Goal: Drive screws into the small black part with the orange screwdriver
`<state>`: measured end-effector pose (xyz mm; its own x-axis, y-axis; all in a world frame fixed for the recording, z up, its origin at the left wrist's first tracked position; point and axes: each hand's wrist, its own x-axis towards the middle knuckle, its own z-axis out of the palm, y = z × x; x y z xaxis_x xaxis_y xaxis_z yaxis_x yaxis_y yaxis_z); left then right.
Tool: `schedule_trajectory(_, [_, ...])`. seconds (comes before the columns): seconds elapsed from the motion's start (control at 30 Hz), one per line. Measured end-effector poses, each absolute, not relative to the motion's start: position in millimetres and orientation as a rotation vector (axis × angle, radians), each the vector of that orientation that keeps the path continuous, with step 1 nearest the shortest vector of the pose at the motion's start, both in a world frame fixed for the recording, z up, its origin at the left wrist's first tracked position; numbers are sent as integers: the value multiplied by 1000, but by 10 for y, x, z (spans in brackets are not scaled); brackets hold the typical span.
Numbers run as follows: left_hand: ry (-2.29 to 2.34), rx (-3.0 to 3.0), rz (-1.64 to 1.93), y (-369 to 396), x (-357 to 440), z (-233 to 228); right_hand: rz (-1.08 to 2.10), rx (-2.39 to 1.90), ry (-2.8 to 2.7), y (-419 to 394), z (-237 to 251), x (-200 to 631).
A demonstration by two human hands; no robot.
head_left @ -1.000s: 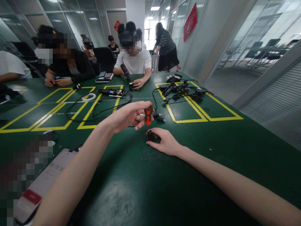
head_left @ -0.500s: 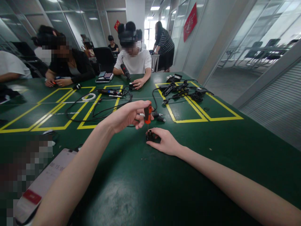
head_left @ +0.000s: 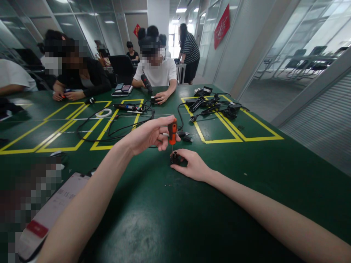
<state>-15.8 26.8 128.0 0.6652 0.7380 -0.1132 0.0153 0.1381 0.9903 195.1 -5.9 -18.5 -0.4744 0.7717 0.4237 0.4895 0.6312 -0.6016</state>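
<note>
Screwdriver with an orange handle stands upright in the left hand, whose fingers close around the handle; its thin shaft points straight down onto a small black part. That part sits on the green table, pinched in place by the thumb and fingers of the right hand — what kind of part it is cannot be made out, since the fingers cover most of it.

No box or tray shows; the only enclosures are yellow taped rectangles on the tabletop. One holds a heap of black cables, too tangled to tell apart; another holds a loop of black cord and a white ring.

At the lower left a phone lies partly cut off by the frame, beside a blurred patch. Across the table a person in a white shirt rests a hand by a small black item — too small to identify.
</note>
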Motion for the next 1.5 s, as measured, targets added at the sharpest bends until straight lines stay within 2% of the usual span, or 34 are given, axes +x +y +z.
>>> schedule_trajectory(0.8, [753, 1395, 656, 201, -137, 1300, 514, -974, -2164, -65, -178, 1955])
schedule_trajectory(1.17, [726, 1367, 567, 247, -144, 1313, 539, -981, -2167, -63, -187, 1967])
schedule_trajectory(1.37, [924, 1708, 778, 47, -6, 1353, 547, -1011, -2174, -74, -163, 1974])
schedule_trajectory(1.5, [1091, 2138, 1049, -72, 86, 1332, 543, -1037, -2170, -82, -150, 1975])
